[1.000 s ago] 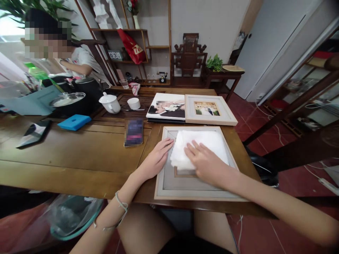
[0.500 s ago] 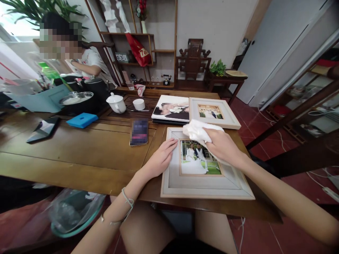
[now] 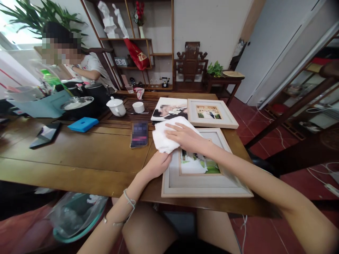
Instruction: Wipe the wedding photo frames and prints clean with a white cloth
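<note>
From the head view I see the right hand [image 3: 182, 135] flat with fingers spread on a white cloth [image 3: 162, 138], the picture frame [image 3: 196, 190] lying below its forearm. The left hand [image 3: 156, 165] is at the frame's edge — cloth hides its fingertips, so I can't tell its grip — and a second frame [image 3: 224, 120] lies beyond both hands.

2 bare forearms [image 3: 246, 167] reach forward, the right hand [image 3: 183, 135] palm-down just beyond the left hand [image 3: 158, 165], whose fingertips are hidden.

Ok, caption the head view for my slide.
Right hand on a white cloth, left hand at the edge of a framed photo.
</note>
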Motion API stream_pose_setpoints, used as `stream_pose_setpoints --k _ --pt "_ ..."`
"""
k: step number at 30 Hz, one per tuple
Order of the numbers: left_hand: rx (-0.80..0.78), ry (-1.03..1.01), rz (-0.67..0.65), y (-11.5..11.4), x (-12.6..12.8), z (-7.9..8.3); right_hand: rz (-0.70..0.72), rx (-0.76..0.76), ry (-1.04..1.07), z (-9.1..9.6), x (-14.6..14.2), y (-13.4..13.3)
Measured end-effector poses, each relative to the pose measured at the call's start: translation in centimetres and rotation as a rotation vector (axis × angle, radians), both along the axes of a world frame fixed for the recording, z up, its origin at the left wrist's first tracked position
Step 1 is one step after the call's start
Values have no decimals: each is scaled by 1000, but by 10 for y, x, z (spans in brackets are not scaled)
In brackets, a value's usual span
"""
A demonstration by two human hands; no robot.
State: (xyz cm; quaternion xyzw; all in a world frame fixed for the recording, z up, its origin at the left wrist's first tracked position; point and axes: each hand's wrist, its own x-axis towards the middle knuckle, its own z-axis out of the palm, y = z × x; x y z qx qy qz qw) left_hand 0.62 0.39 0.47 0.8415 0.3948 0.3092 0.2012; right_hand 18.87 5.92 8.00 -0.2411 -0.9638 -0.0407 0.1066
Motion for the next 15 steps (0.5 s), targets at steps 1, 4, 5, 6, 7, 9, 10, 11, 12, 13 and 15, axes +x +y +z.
stream_pose_setpoints --k 1,4,5,6,7,9,10,11,12,13,15 --pt "-2 4 12 0 0 0 12 -53 -38 -3 2 5" --pt "-2 38 20 0 1 2 -52 -138 -69 -6 16 11" --pt "1 45 11 0 2 3 -91 -139 -77 -5 21 10" --pt "6 46 0 0 2 5 -137 -135 -87 -3 25 6" --pt "13 43 -13 0 3 6 -188 -131 -98 -1 28 0" --pt "26 27 -27 0 4 7 -280 -123 -108 2 28 -16" --pt "31 15 -31 0 4 6 -315 -118 -106 4 25 -26" --pt "34 1 -36 1 3 5 -344 -116 -107 5 21 -37" --pt "36 -17 -41 1 3 4 -366 -119 -114 5 17 -50" --pt "40 -35 -52 2 2 1 -376 -124 -124 6 13 -63" --pt "53 -62 -84 3 -1 -4 -332 -123 -139 5 6 -92"
